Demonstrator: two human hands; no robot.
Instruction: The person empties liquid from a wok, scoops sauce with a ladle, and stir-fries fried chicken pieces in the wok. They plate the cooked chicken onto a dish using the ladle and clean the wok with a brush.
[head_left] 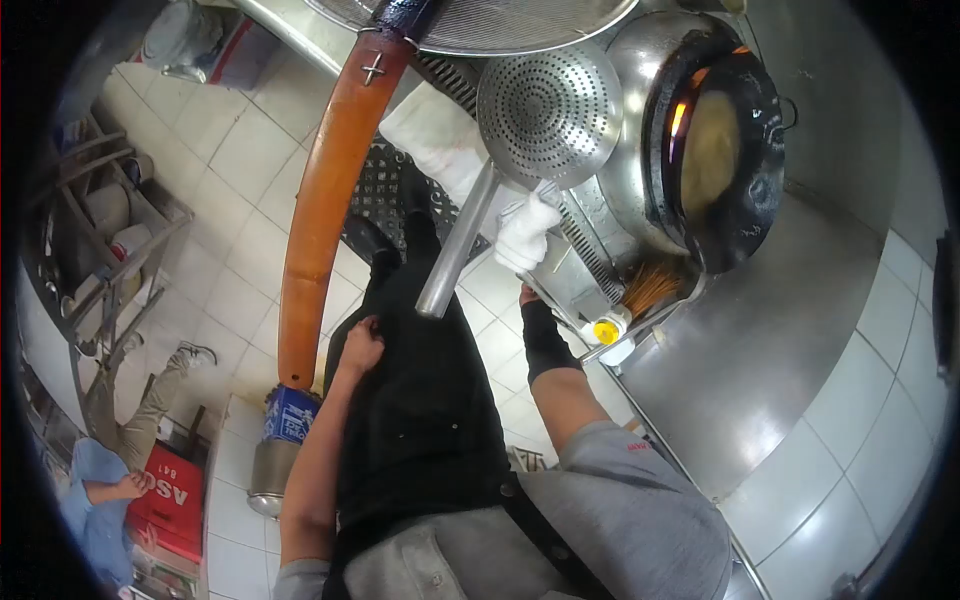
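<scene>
My left hand (362, 346) rests against the front of my black apron (415, 400), its fingers curled in; whatever may be inside them is hidden. My right hand (528, 294) is by the stove's front edge, just below a bunched white towel (526, 232); the dark sleeve and the edge hide most of its fingers. Above it lies a perforated metal skimmer (548, 112), handle slanting down toward my apron. A black wok (762, 190) with yellowish liquid (710, 150) sits tilted over the burner, with orange flame at its rim.
A large mesh strainer (530, 22) with a long wooden handle (325, 220) crosses the upper left. A bamboo brush (652, 291) and yellow-capped bottle (608, 333) stand beside the stove. Another person (95, 510) is at lower left by a red box (165, 500).
</scene>
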